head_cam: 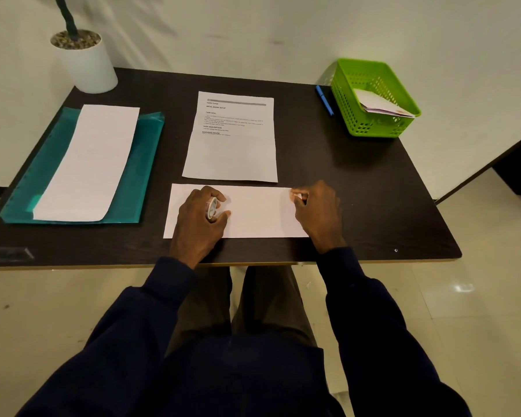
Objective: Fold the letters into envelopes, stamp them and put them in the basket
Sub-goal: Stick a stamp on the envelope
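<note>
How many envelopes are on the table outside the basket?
2. One envelope lies on the teal folder; the second envelope is at the near edge under the left hand, which grips a tape roll, and the right hand. The basket holds more, partly hidden.

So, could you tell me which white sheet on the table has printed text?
The middle sheet, farther back; the long sheet on the teal folder and the near sheet under the left hand look blank.

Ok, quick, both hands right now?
Left hand: grips a small tape roll.
Right hand: fingertips pinched at the envelope corner; holding what, cannot tell.
</note>
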